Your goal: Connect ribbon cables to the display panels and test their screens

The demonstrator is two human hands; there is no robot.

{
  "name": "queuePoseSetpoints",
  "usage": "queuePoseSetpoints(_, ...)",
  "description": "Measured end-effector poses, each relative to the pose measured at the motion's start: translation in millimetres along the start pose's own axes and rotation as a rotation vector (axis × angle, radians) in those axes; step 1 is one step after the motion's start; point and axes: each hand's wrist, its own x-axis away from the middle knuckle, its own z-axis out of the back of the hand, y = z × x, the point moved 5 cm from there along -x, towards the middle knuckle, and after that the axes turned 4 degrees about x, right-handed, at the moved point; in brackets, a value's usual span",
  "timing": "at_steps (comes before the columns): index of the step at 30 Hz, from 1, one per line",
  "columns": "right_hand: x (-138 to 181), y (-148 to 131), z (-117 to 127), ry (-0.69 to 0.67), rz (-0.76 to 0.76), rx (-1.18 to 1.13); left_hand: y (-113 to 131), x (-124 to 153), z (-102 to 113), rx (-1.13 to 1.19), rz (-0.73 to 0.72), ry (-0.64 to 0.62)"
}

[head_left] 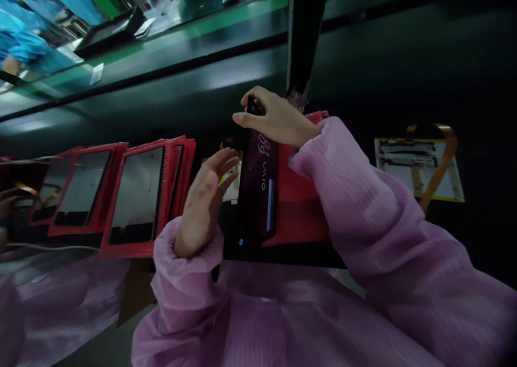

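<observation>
A dark tablet [258, 194] with a lit screen stands tilted in front of me, showing large digits, white lettering and a pale blue bar turned sideways. My right hand [278, 116] grips its far end, thumb and fingers wrapped around the edge. To the left of the tablet, my left hand [204, 197] is raised with fingers apart and holds nothing. Under and right of the tablet lies a red padded sleeve [302, 205]. Partly hidden between the left hand and the tablet is a pale part with yellow edging [231, 190].
On the left, several red sleeves carry tablet-like panels [137, 194]. A pale component with an orange ribbon cable [438, 173] lies on the right. A dark post [307, 33] rises behind my right hand, by the green conveyor [181, 81]. People in blue [24, 38] are beyond; another person's hand [6, 202] is far left.
</observation>
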Motion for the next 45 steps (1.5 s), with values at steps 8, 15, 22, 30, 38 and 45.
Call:
queuePoseSetpoints(8, 1.5, -0.5, 1.6, 0.000, 0.000, -0.008, -5.0, -3.8, -42.4, 0.067, 0.161, -0.082)
queuePoseSetpoints(15, 4.4, -1.1, 12.4, -0.043, 0.002, -0.009, -7.8, -0.7, -57.5, 0.137, 0.190, -0.063)
queuePoseSetpoints(22, 14.3, -0.9, 44.3, -0.156, -0.059, 0.177, -10.4, 7.2, -85.3, 0.136, 0.209, -0.158)
queuePoseSetpoints(30, 25.0, -8.5, 54.7, -0.014, -0.093, 0.236, -19.9, -1.6, -40.7, 0.282, 0.249, 0.020)
queuePoseSetpoints(38, 46.8, -18.0, 35.6, 0.144, -0.024, 0.172, -34.5, 5.6, 42.6, 0.343, 0.269, 0.227)
queuePoseSetpoints(45, 70.5, -24.3, -24.2, 0.067, -0.182, -0.191, -15.2, -26.2, 12.0, 0.375, 0.004, 0.077)
